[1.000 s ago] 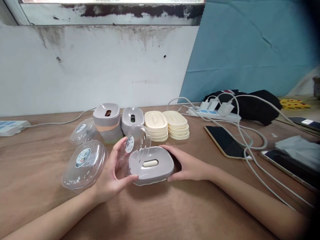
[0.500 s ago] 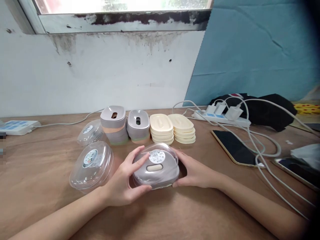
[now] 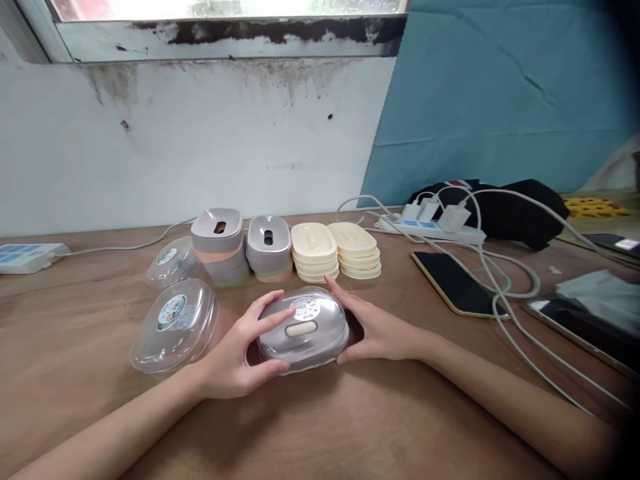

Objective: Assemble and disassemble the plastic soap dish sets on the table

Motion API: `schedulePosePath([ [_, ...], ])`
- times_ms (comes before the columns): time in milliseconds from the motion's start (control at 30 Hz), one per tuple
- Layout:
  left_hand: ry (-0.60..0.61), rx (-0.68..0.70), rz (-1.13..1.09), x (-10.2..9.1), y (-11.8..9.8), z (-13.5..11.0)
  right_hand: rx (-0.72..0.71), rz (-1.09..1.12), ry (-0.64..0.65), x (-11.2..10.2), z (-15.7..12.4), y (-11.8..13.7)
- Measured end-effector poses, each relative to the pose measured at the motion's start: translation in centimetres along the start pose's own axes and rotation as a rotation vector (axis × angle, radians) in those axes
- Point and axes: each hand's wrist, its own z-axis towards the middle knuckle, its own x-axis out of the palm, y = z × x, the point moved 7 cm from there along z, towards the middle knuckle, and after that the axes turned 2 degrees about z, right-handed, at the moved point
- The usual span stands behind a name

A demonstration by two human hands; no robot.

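A grey soap box [image 3: 303, 330] with a clear domed lid and a round sticker sits on the wooden table [image 3: 320, 427] in front of me. My left hand [image 3: 235, 357] grips its left side, thumb on the lid and fingers under the front edge. My right hand [image 3: 375, 328] holds its right side, one finger raised over the lid's back edge. The lid lies closed over the grey base.
A stack of clear lids [image 3: 175, 325] and another [image 3: 173, 261] lie to the left. Behind stand grey bases [image 3: 219, 245], [image 3: 269, 247] and cream inserts [image 3: 314, 251], [image 3: 357, 248]. Phones [image 3: 453, 280], [image 3: 580, 333], cables [image 3: 510, 280], a power strip [image 3: 430, 228] and a black cloth [image 3: 505, 207] are on the right.
The clear lid, held tilted up by my left hand a second ago, has come down flat over the grey base. Both hands now clasp the closed box.
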Motion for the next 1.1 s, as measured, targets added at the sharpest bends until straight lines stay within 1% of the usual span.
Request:
schedulePosePath([
  [100, 0.007, 0.020, 0.016, 0.0, -0.4, 0.2, -0.038, 0.003, -0.013, -0.1, 0.0, 0.1],
  [233, -0.005, 0.000, 0.008, 0.0, -0.6, 0.5, -0.080, 0.094, -0.018, -0.3, 0.0, 0.4],
  [400, -0.022, -0.039, 0.015, 0.4, -0.3, 0.7, -0.068, 0.142, -0.037, -0.3, -0.1, 0.3],
  [633, -0.042, -0.001, 0.101, 0.2, -0.5, 1.0, -0.049, 0.204, -0.035, -0.2, 0.0, 0.0],
  [800, -0.051, -0.017, 0.112, 0.1, -0.8, 1.2, -0.032, 0.228, -0.041, -0.1, 0.0, -0.1],
  [900, -0.026, -0.035, 0.120, 0.0, -1.0, 1.2, -0.011, 0.222, -0.033, -0.1, 0.0, -0.1],
  [1033, 0.048, -0.082, 0.132, -0.1, -0.9, 1.5, -0.004, 0.185, -0.032, -0.1, -0.1, 0.0],
  [1100, 0.064, -0.099, 0.130, -0.2, -0.8, 1.5, -0.001, 0.167, -0.028, 0.0, -0.1, 0.0],
])
